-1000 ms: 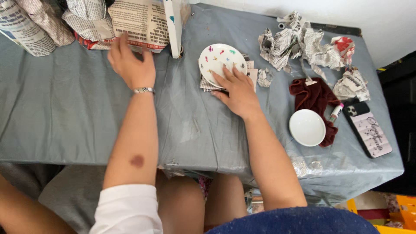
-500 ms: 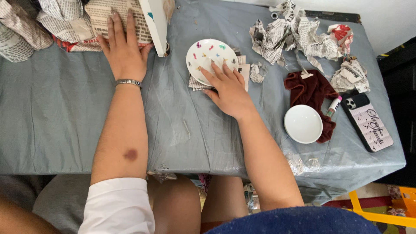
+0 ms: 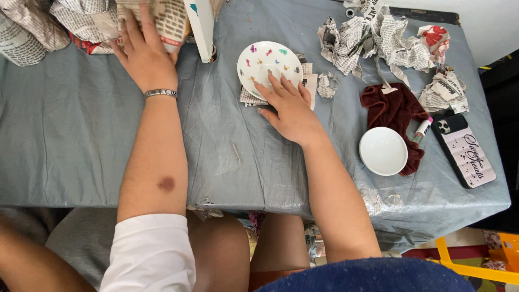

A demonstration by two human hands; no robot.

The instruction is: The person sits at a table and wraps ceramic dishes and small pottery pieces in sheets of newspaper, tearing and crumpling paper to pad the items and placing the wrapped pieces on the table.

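1. While the left hand (image 3: 145, 54) lies spread, palm down, on a newspaper-wrapped bundle (image 3: 157, 19) at the far edge of the desk (image 3: 70, 135), the right hand (image 3: 289, 105) rests flat with its fingers loosely fanned, their tips on the near rim of a small decorated saucer (image 3: 267, 64).
2. That saucer sits upside down on a folded sheet of newspaper (image 3: 308, 84), near the middle of the far side of the desk, just right of a white upright carton (image 3: 201, 27).
3. Judging from this, the step in hand looks like wrapping crockery: the saucer is placed on its paper, but no fold is made yet.
4. Neither hand pinches anything; both only press or touch.
5. A next move would call for catching a paper edge under the saucer while steadying the dish, since it could slide on the slick grey cover.
6. Further right lie crumpled newspaper (image 3: 373, 40), a dark red cloth (image 3: 392, 108), a plain white saucer (image 3: 383, 151), a marker (image 3: 421, 130) and a phone (image 3: 465, 151).
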